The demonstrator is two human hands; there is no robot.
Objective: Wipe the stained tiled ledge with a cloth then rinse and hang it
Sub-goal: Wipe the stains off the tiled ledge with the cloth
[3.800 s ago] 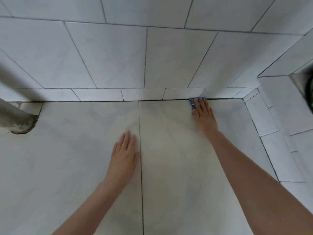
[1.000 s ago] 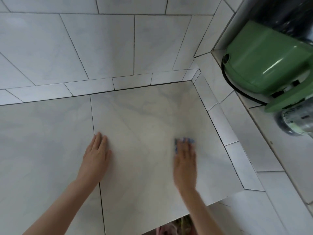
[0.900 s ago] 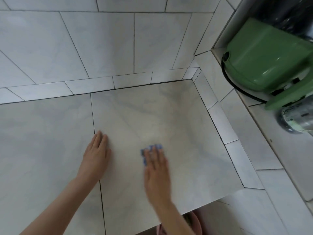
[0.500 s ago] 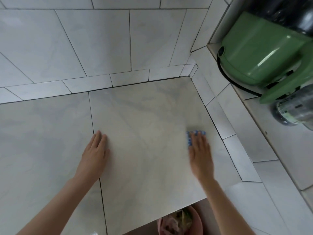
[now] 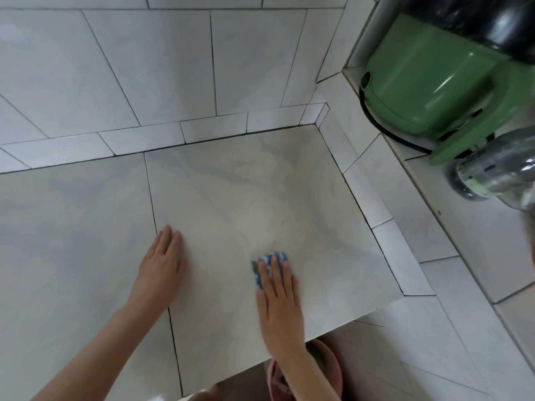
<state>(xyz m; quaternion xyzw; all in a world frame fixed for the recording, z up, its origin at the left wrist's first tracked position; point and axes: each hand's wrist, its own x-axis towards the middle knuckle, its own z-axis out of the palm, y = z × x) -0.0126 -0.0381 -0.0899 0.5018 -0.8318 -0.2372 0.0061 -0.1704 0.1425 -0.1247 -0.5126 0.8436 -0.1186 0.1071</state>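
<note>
The ledge (image 5: 260, 198) is of smooth tiles, pale and marbled, with a soft sheen and thin dark grout lines. The wall (image 5: 162, 68) has similar tiles, whiter. The cloth (image 5: 270, 257) is a soft blue-and-white textile. The green appliance (image 5: 428, 82) looks like glossy plastic; the jar (image 5: 498, 175) is clear and shiny.

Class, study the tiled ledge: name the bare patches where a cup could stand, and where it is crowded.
Bare: the ledge tile between the back wall and the right hand with its cloth; also the neighbouring tile left of the left hand. Crowded: the side shelf, taken by the green appliance and a clear jar.
</note>
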